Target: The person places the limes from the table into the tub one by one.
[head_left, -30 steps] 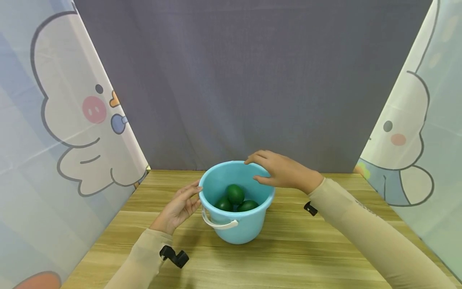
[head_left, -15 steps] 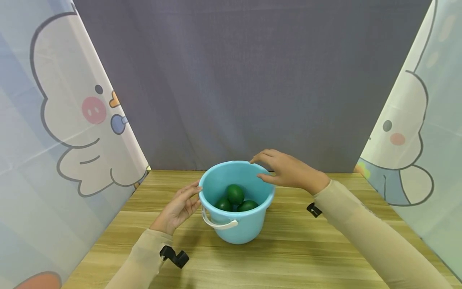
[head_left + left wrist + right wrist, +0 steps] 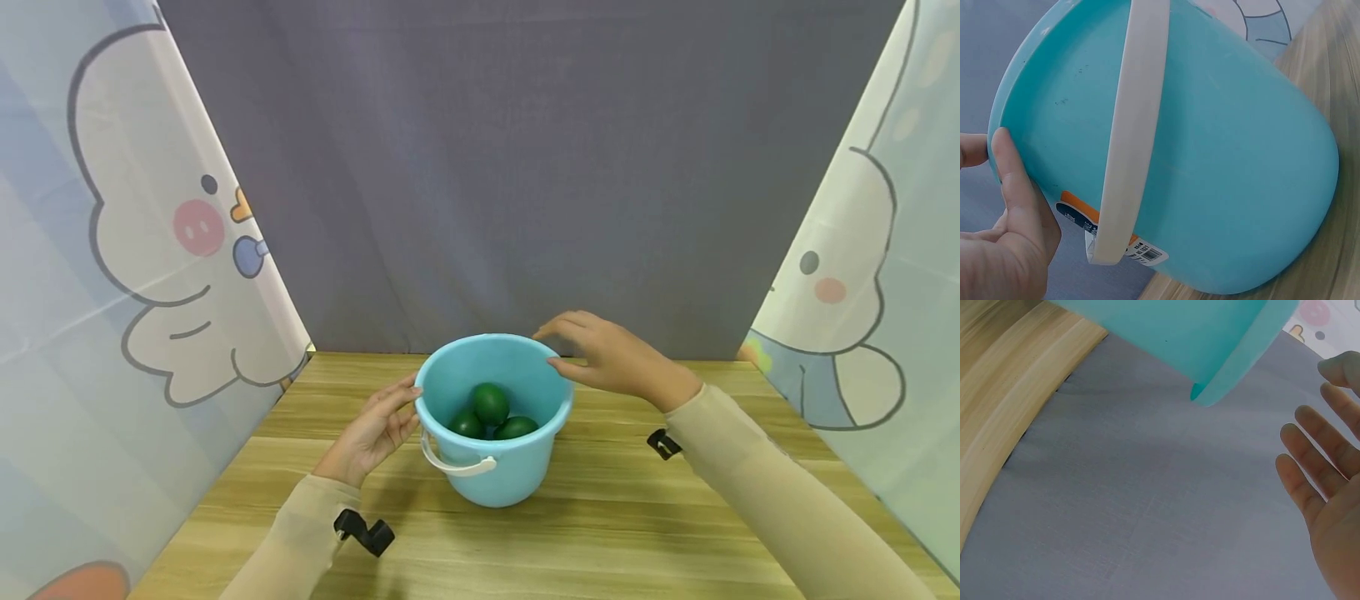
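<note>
A light blue bucket (image 3: 498, 475) stands upright on the table with its white handle (image 3: 461, 468) hanging down at the front left. Three dark green, smooth, egg-shaped fruits (image 3: 491, 404), perhaps avocados or limes, lie inside it. My left hand (image 3: 369, 435) holds the bucket's left rim, thumb and fingers on either side of it in the left wrist view. Over the right rim hovers my right hand (image 3: 618, 358), fingers loosely bent and holding nothing. The right wrist view has its fingers (image 3: 1310, 440) apart from the bucket.
The wooden table (image 3: 637, 533) ends at a grey cloth backdrop (image 3: 525, 167). Cartoon-printed curtains stand left (image 3: 150, 350) and right (image 3: 862, 275). A label (image 3: 1147, 252) with a barcode is on the bucket's side.
My right hand has drifted to the right, from above the bucket's opening to its right rim. The left hand, bucket and green fruits have stayed in place.
</note>
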A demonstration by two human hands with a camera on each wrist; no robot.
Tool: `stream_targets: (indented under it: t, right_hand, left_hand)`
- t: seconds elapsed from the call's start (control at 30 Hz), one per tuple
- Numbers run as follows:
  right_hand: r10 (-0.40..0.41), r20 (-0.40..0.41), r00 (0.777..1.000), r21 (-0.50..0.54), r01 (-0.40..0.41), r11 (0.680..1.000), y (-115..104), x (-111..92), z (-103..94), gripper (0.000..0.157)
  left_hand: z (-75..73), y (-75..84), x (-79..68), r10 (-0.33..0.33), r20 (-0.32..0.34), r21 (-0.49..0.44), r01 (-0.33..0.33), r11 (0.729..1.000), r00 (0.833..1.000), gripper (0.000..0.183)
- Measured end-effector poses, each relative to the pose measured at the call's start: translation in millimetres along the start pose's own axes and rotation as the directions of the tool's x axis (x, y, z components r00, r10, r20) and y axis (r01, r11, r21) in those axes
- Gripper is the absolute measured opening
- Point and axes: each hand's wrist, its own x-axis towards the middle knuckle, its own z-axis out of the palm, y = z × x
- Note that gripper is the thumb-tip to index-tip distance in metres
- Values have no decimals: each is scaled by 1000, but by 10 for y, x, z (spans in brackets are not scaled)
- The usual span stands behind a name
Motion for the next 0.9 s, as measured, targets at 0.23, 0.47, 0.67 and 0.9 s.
stream_targets:
  t: [0.23,0.47,0.67,0.9]
  right_hand:
    - [21,-18,1000,8,-21,1000,33,-51,25,31]
    - [6,-52,999,26,-5,1000,45,-100,50,30]
    - [7,-85,996,26,-5,1000,60,-149,73,30]
    - [5,-125,992,29,-1,1000,87,-234,115,30]
  left_hand:
    - [6,4,2,2,-1,-4,-2,1000,1000,60]
    - [-3,3,10,-2,6,-12,2,1000,1000,59]
    - [7,8,9,3,6,-12,-3,1000,1000,59]
    - [3,-1,12,-2,-3,-10,2,1000,1000,59]
